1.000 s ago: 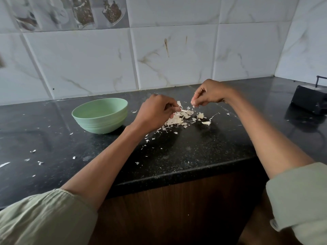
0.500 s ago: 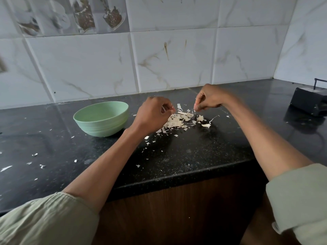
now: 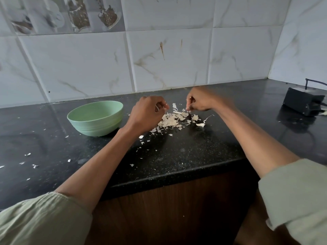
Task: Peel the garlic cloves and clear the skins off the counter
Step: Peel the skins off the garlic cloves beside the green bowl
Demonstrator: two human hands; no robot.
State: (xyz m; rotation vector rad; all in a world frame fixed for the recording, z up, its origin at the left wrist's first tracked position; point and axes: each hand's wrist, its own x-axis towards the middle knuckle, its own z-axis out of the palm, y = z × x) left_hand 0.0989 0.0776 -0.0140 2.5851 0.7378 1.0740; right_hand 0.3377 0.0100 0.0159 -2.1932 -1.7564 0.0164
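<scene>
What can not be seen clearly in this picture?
- Head view: inside of the bowl, hidden by its near wall.
- What the left hand grips, hidden by its curled fingers.
- What the right hand pinches, too small.
- Black box, cut by the right edge.

Obstacles on counter (image 3: 185, 152): green bowl (image 3: 95, 117) left of centre, garlic skin pile (image 3: 174, 119) centre, black box (image 3: 303, 101) far right. Open surface: lower centre and far left, flecked with scraps.

Pale mint-green round plastic bowl (image 3: 95, 119) with ribbed lower wall. Right of bowl, cream-white papery garlic skins (image 3: 172, 120). Glossy black speckled stone counter (image 3: 177, 156). Behind bowl, white marble-veined wall tiles (image 3: 177, 59). Sage-green sleeves (image 3: 44, 221).
</scene>
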